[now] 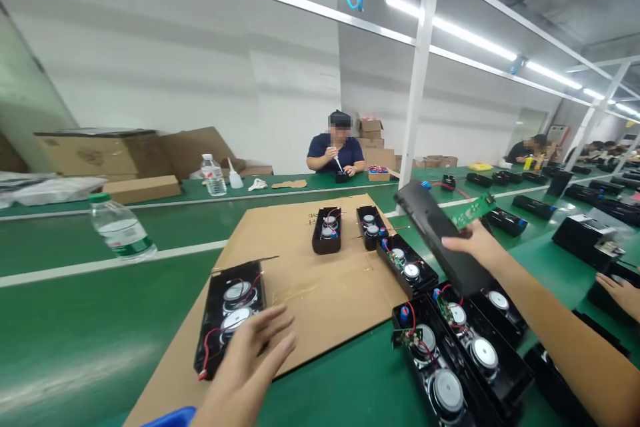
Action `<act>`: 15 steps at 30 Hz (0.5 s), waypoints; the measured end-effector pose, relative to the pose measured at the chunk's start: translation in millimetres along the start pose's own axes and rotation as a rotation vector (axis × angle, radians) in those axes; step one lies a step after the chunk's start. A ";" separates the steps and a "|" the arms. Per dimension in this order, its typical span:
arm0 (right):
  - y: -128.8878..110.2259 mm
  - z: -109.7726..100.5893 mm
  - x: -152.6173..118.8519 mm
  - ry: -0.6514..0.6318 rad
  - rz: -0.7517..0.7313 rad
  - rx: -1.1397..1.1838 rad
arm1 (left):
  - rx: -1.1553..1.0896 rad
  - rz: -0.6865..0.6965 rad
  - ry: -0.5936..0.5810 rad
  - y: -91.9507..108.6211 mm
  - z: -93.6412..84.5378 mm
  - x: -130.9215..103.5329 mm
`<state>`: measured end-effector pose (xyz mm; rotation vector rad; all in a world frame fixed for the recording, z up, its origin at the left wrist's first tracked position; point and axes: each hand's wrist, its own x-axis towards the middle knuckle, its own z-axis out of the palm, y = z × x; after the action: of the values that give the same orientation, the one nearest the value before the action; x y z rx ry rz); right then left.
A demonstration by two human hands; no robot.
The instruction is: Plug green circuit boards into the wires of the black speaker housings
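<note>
My right hand (475,245) grips a black speaker housing (435,233), lifted and tilted, its outer shell toward me. A green circuit board (474,211) sticks out beside my fingers, joined to a red wire. My left hand (257,353) is open, fingers apart, over the near edge of another speaker housing (213,320) on the cardboard sheet (320,300). That housing shows two round silver drivers and red wires; whether my fingertips touch it, I cannot tell. Below my right hand lie several open housings (443,353) with drivers, small boards and wires.
Two housings (327,232) stand farther back on the cardboard. Left are water bottles (123,233) and cartons (90,153). A person (336,147) across the bench holds a white dropper bottle. At the right edge is a co-worker's hand (623,293). A white post (419,67) rises mid-view.
</note>
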<state>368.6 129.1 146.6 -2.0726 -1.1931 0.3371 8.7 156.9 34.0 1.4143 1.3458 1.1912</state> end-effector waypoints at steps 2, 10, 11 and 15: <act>-7.0 14.6 54.9 0.138 0.017 -0.126 | 0.273 -0.069 -0.120 12.9 27.1 45.2; 18.5 106.3 190.5 0.168 0.142 -0.460 | 0.728 -0.108 -0.031 -14.5 96.0 185.5; 26.1 117.3 197.9 0.143 0.161 -0.494 | 0.766 -0.104 -0.037 -21.3 97.6 195.4; 50.8 150.4 211.3 0.019 0.208 -0.622 | 0.876 -0.077 -0.112 -35.7 96.7 227.2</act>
<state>434.8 356.5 29.4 -2.7371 -1.1699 0.0330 90.6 390.1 -0.4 1.9461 1.9275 0.4380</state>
